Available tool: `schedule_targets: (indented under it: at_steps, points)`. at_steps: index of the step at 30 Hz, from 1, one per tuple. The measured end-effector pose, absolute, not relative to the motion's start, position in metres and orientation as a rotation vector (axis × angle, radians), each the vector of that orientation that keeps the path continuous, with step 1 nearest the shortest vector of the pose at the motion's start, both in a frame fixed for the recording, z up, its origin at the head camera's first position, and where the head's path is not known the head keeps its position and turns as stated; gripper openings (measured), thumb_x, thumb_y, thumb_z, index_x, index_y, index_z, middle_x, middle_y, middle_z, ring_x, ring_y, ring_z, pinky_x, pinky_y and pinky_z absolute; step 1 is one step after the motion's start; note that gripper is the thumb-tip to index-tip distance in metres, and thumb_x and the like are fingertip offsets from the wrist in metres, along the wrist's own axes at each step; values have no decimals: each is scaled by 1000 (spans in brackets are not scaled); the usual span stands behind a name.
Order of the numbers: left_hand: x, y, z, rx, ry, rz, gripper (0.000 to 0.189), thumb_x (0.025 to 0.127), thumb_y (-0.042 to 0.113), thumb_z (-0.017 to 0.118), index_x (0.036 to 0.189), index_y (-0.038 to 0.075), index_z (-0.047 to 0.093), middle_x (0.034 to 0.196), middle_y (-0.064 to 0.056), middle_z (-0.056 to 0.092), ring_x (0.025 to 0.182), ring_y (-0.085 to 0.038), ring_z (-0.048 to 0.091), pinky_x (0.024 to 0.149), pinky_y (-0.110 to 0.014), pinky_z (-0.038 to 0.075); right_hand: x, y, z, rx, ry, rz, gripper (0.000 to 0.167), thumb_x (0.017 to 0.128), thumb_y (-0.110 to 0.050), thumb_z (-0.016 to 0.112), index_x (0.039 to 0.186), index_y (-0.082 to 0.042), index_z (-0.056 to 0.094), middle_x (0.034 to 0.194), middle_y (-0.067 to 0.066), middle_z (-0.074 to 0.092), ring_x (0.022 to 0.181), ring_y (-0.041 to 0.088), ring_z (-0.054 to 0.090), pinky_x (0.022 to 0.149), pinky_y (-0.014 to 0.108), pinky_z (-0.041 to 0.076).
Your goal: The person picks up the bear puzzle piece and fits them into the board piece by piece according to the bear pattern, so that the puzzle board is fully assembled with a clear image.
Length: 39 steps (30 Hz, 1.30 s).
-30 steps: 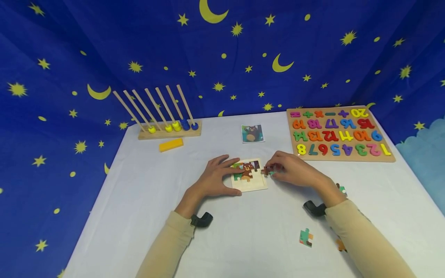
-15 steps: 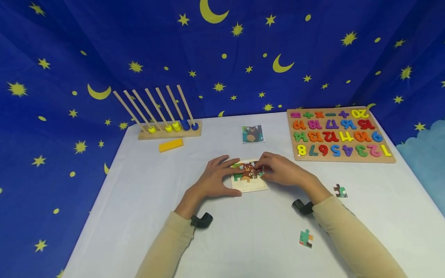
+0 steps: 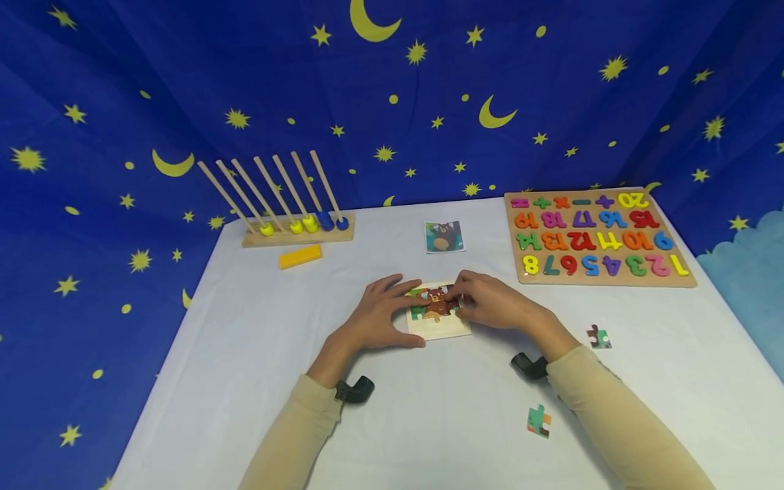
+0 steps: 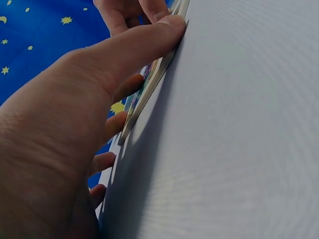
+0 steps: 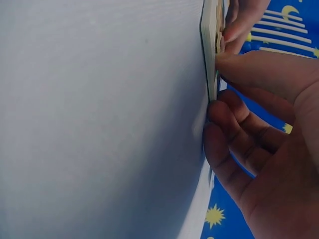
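A small wooden puzzle tray (image 3: 444,331) lies on the white table, its upper part filled with pieces forming a brown bear (image 3: 436,303). My left hand (image 3: 381,313) steadies the tray from the left: the fingers spread over its side and the thumb lies along the near edge. At the tray's right side, my right hand (image 3: 493,301) pinches a brown puzzle piece (image 3: 452,307) against the upper right part of the picture; the fingers cover much of it. In the right wrist view, the thumb (image 5: 244,67) rests on the edge of the tray (image 5: 209,55).
Two loose puzzle pieces, one (image 3: 599,337) right of the right wrist and another (image 3: 539,421) nearer, lie on the table. A bear picture card (image 3: 445,237) sits behind the tray. Farther back are a peg abacus (image 3: 298,237), a yellow block (image 3: 300,256) and a number board (image 3: 603,278).
My right hand has moved left, bringing the brown puzzle piece from beside the tray onto its upper right part. The left hand has stayed in place.
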<state>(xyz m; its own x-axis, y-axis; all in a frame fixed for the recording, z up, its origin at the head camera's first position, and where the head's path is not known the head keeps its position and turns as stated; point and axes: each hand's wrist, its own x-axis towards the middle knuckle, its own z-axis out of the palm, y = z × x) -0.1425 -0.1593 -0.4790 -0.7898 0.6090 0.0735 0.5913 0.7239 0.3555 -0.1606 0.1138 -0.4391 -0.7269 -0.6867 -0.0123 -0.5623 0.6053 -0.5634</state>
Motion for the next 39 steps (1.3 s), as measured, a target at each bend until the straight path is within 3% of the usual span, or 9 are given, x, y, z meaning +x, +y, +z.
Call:
schedule_targets:
  at_steps: [7, 12, 23, 32, 39]
  points:
    - [-137, -154, -471, 1085, 2859, 448, 78, 76, 76, 56, 145, 45, 38, 154, 4, 30, 142, -29, 17, 111, -52, 14, -161, 113, -440, -1084, 2641, -777, 27, 81, -11, 75, 108, -14, 73, 97, -3, 59, 82, 13, 54, 76, 33, 47]
    - [-134, -150, -468, 1147, 2856, 285, 67, 82, 74, 49, 143, 46, 42, 156, -2, 25, 141, -36, 16, 111, -55, 14, -161, 113, -441, -1111, 2698, -675, 26, 82, -16, 75, 108, -16, 75, 99, -4, 59, 88, 13, 54, 81, 34, 47]
    - [-132, -147, -465, 1140, 2873, 218, 65, 84, 73, 47, 143, 45, 43, 156, -3, 25, 141, -37, 17, 111, -55, 15, -151, 111, -433, -1210, 2760, -345, 34, 88, -27, 70, 118, -13, 71, 107, 2, 57, 92, 15, 52, 79, 36, 49]
    - [-130, -146, -465, 1062, 2837, 264, 66, 84, 71, 50, 144, 45, 40, 157, -1, 23, 143, -34, 11, 113, -54, 10, -148, 128, -433, -1038, 2810, -706, 20, 90, -24, 67, 106, -15, 75, 99, -6, 59, 87, 11, 57, 78, 34, 51]
    - [-130, -145, -466, 1038, 2829, 253, 68, 84, 73, 48, 145, 46, 38, 157, 1, 21, 144, -32, 9, 113, -53, 7, -145, 157, -421, -981, 2792, -928, 19, 93, -23, 64, 108, -16, 74, 98, -12, 61, 87, 8, 57, 76, 33, 50]
